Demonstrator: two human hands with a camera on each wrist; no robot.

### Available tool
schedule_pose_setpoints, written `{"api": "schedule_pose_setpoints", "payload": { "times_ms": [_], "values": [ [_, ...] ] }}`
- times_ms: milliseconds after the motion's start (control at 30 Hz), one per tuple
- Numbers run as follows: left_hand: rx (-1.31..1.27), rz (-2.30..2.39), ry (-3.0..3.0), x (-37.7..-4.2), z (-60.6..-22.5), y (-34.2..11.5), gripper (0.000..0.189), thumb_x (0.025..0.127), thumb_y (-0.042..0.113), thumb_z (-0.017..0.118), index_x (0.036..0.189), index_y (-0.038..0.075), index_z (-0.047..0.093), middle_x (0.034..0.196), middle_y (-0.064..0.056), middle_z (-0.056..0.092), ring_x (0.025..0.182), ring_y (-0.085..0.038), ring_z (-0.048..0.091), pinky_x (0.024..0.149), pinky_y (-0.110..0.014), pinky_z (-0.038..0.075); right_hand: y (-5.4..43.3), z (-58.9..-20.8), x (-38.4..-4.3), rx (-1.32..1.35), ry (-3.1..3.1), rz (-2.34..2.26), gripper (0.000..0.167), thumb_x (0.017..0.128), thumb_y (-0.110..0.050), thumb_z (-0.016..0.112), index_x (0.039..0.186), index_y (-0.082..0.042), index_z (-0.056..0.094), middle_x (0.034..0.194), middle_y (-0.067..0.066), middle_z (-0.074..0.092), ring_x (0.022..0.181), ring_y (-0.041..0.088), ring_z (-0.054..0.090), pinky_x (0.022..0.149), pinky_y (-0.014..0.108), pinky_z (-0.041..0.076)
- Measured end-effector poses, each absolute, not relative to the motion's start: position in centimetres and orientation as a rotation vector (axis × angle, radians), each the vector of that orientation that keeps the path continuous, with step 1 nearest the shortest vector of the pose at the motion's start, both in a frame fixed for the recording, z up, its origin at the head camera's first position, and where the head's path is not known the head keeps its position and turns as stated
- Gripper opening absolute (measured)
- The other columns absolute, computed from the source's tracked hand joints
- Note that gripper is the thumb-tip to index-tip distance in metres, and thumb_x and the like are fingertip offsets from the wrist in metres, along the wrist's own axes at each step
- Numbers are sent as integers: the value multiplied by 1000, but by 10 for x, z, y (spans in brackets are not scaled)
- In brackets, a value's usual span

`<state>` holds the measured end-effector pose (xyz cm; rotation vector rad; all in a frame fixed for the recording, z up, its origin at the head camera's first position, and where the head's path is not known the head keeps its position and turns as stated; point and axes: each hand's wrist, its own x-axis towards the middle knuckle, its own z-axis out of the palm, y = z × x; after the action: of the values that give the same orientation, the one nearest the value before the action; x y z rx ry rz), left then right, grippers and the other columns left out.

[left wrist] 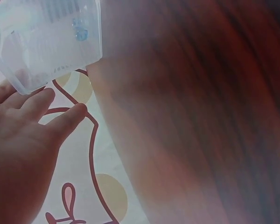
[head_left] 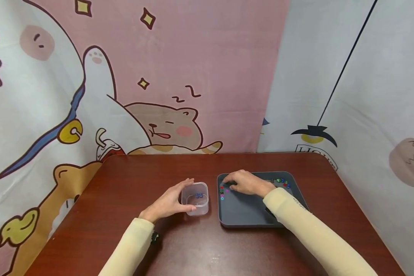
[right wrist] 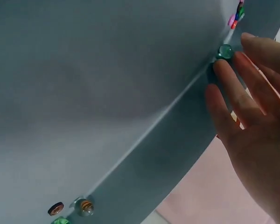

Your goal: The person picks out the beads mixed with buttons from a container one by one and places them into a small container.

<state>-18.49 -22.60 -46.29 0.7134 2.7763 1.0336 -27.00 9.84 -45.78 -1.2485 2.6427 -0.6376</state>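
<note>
My left hand holds a clear plastic box, its thumb on the near side and fingers at the far side. Two small blue beads lie inside the box. In the left wrist view, the box stands above the fingers, partly out of frame. My right hand reaches into the far left corner of a grey tray. A teal glass bead lies right by its fingertips in the right wrist view; whether they touch it is unclear. The fingers look nearly straight, with no visible pinch.
Small colourful beads line the tray's left side. Several more beads lie at its far right corner, partly beyond the right hand. The brown table carries tray and box. A cartoon-printed cloth hangs behind the table.
</note>
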Motion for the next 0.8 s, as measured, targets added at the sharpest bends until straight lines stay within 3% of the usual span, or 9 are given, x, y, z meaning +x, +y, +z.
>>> {"api": "schedule_pose_setpoints", "payload": {
  "times_ms": [367,800],
  "values": [
    [677,1038,2780,-185,-463,-225,99,80,45,89,158,9,41,163,-7,41,149,-30,38,116,-58,35,98,-468,-270,-1336,2741,-527,28,92,9,70,115,-3,79,115,10,74,111,26,69,91,41,58],
    [670,1057,2767,-184,-463,-226,98,80,43,89,158,8,41,162,-8,42,148,-32,39,116,-58,36,100,-463,-263,-1230,2768,-646,20,96,1,70,112,-4,79,111,7,73,105,25,69,88,40,58]
  ]
}}
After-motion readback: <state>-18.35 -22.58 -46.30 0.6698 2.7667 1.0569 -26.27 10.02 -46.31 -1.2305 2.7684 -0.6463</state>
